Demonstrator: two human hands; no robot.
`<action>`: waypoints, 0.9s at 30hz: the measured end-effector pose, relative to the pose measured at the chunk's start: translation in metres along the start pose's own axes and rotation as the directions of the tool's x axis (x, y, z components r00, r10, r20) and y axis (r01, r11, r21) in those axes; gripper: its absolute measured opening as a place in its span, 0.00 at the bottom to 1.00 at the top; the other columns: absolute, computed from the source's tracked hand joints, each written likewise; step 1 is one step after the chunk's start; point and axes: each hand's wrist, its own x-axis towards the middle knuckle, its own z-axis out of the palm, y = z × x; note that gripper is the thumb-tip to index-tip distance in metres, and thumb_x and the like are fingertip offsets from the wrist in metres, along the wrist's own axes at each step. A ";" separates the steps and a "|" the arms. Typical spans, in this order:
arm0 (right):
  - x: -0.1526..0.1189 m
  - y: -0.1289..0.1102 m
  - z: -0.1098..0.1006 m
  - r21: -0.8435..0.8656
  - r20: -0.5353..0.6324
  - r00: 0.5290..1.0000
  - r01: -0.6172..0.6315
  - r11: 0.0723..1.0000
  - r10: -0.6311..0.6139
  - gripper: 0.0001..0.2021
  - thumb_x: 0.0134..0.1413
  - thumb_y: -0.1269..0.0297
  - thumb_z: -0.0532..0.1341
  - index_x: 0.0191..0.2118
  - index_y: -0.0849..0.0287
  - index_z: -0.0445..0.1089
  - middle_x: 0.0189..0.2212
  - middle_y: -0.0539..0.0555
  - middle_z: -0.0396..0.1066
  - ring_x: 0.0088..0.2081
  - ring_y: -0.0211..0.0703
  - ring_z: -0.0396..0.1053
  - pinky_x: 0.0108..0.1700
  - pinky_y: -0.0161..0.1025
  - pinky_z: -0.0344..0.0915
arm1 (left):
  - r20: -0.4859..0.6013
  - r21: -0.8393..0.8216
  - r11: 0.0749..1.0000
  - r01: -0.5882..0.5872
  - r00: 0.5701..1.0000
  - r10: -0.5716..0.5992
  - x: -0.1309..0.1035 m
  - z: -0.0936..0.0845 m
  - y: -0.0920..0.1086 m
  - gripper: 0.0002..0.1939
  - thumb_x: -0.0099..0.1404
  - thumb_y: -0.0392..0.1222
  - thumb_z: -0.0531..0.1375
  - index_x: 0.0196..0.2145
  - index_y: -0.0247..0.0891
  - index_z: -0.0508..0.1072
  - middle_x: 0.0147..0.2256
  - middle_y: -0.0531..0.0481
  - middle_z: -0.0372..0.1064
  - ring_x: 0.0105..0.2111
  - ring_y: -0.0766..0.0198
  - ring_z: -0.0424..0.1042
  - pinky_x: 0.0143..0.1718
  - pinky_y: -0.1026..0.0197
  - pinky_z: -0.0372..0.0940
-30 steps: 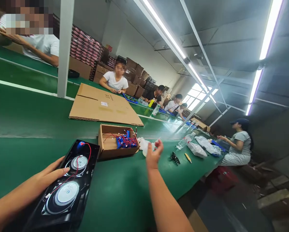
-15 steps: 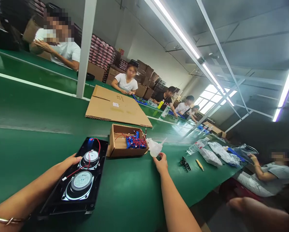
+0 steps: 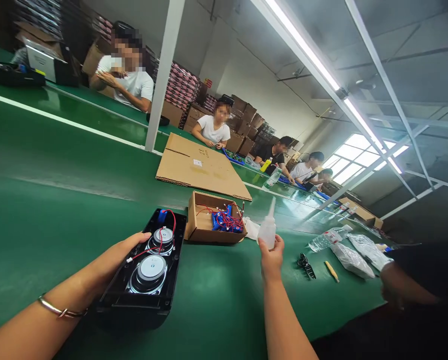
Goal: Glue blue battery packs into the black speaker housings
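My left hand (image 3: 134, 245) grips the left side of a black speaker box (image 3: 119, 297), its thumb on the rim and the other fingers hidden beneath. Two round speakers (image 3: 151, 269) with red and black wires sit in the box, and a blue battery pack (image 3: 162, 216) lies at its far end. In my right hand (image 3: 272, 255) is a translucent squeeze bottle (image 3: 268, 231) with a narrow nozzle, held upright above the bench. Just left of that bottle stands a small cardboard box (image 3: 212, 236) holding several blue battery packs (image 3: 227, 220) with red wires.
Flat cardboard (image 3: 205, 170) lies beyond the small box. To the right are a black hair clip (image 3: 305, 266), a yellow-handled tool (image 3: 331, 271), a clear water bottle (image 3: 329, 239) and plastic bags (image 3: 353, 260). A person in dark clothing (image 3: 415, 300) is close on my right; others sit across the bench.
My right hand has lifted the squeeze bottle off the bench and turned it upright. My left hand still holds the speaker box. A person in dark clothing has come into view at the right.
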 end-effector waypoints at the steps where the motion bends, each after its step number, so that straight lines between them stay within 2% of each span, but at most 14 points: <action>1: -0.008 -0.015 -0.001 0.060 0.026 0.998 0.057 0.997 -0.059 0.34 0.45 0.46 0.59 0.55 0.58 0.53 0.51 0.59 0.64 0.47 0.48 0.68 0.48 0.41 0.66 | 0.015 -0.020 0.999 0.035 0.999 -0.034 0.000 0.000 0.001 0.21 0.56 0.55 0.60 0.37 0.32 0.76 0.28 0.44 0.76 0.28 0.51 0.76 0.30 0.55 0.71; 3: -0.026 -0.050 -0.001 0.243 0.111 0.971 0.180 0.953 -0.211 0.33 0.44 0.49 0.63 0.53 0.57 0.55 0.49 0.56 0.65 0.45 0.45 0.68 0.46 0.38 0.67 | 0.028 -0.036 0.997 0.072 0.997 -0.071 0.000 0.002 0.001 0.23 0.56 0.56 0.60 0.42 0.35 0.75 0.29 0.46 0.77 0.27 0.53 0.76 0.27 0.58 0.70; 5: -0.042 -0.085 0.001 0.412 0.153 0.932 0.242 0.878 -0.328 0.30 0.43 0.55 0.66 0.51 0.56 0.56 0.47 0.55 0.65 0.41 0.42 0.68 0.42 0.37 0.68 | 0.032 -0.031 0.998 0.059 0.998 -0.058 0.000 0.003 0.000 0.24 0.56 0.55 0.61 0.45 0.37 0.74 0.28 0.47 0.77 0.26 0.53 0.76 0.25 0.59 0.70; 8: -0.060 -0.127 0.008 0.550 0.230 0.889 0.216 0.807 -0.395 0.28 0.43 0.62 0.67 0.49 0.55 0.56 0.45 0.54 0.66 0.40 0.41 0.69 0.40 0.36 0.69 | 0.080 -0.033 0.999 0.021 0.997 -0.019 0.000 0.004 -0.002 0.24 0.57 0.53 0.61 0.48 0.39 0.71 0.29 0.47 0.77 0.28 0.52 0.77 0.28 0.58 0.71; 10: -0.065 -0.144 0.015 0.612 0.291 0.868 0.154 0.776 -0.402 0.29 0.42 0.63 0.68 0.50 0.55 0.56 0.44 0.53 0.67 0.40 0.42 0.69 0.40 0.37 0.70 | 0.112 -0.021 1.000 -0.011 0.994 0.013 0.000 0.003 -0.004 0.24 0.58 0.52 0.61 0.51 0.40 0.69 0.33 0.46 0.77 0.32 0.51 0.77 0.31 0.57 0.71; 13: -0.066 -0.155 0.027 0.683 0.328 0.864 0.062 0.728 -0.381 0.30 0.42 0.61 0.69 0.51 0.56 0.58 0.42 0.54 0.68 0.41 0.43 0.69 0.42 0.39 0.70 | 0.130 0.011 0.998 -0.059 0.990 0.057 0.001 0.002 -0.006 0.25 0.59 0.50 0.61 0.53 0.41 0.66 0.40 0.44 0.76 0.36 0.51 0.77 0.35 0.56 0.72; 18: -0.070 -0.165 0.037 0.798 0.360 0.867 -0.094 0.596 -0.345 0.26 0.45 0.59 0.68 0.49 0.56 0.59 0.46 0.54 0.67 0.48 0.48 0.67 0.50 0.47 0.68 | 0.137 0.038 0.994 -0.098 0.986 0.092 0.001 0.004 -0.009 0.24 0.58 0.49 0.62 0.51 0.41 0.67 0.40 0.44 0.76 0.38 0.51 0.76 0.35 0.58 0.72; 22: -0.076 -0.171 0.034 0.832 0.455 0.820 -0.254 0.493 -0.346 0.27 0.45 0.61 0.67 0.48 0.51 0.52 0.54 0.55 0.62 0.53 0.51 0.65 0.49 0.54 0.69 | 0.106 0.052 0.990 -0.133 0.986 0.127 0.003 0.004 -0.009 0.26 0.55 0.48 0.65 0.51 0.39 0.68 0.40 0.43 0.76 0.38 0.50 0.77 0.36 0.56 0.73; 24: -0.078 -0.170 0.033 0.830 0.466 0.809 -0.259 0.494 -0.358 0.28 0.44 0.63 0.67 0.48 0.51 0.50 0.53 0.56 0.64 0.53 0.50 0.65 0.49 0.54 0.68 | 0.095 0.055 0.988 -0.145 0.986 0.140 0.005 0.003 -0.009 0.27 0.55 0.47 0.65 0.51 0.38 0.68 0.39 0.42 0.76 0.37 0.49 0.77 0.35 0.56 0.73; 27: -0.080 -0.168 0.032 0.828 0.405 0.831 -0.156 0.538 -0.382 0.27 0.48 0.60 0.66 0.49 0.50 0.51 0.52 0.56 0.65 0.53 0.50 0.66 0.51 0.53 0.67 | 0.098 0.045 0.989 -0.142 0.986 0.137 0.006 0.002 -0.010 0.27 0.56 0.47 0.65 0.52 0.38 0.68 0.40 0.42 0.76 0.38 0.49 0.77 0.34 0.56 0.73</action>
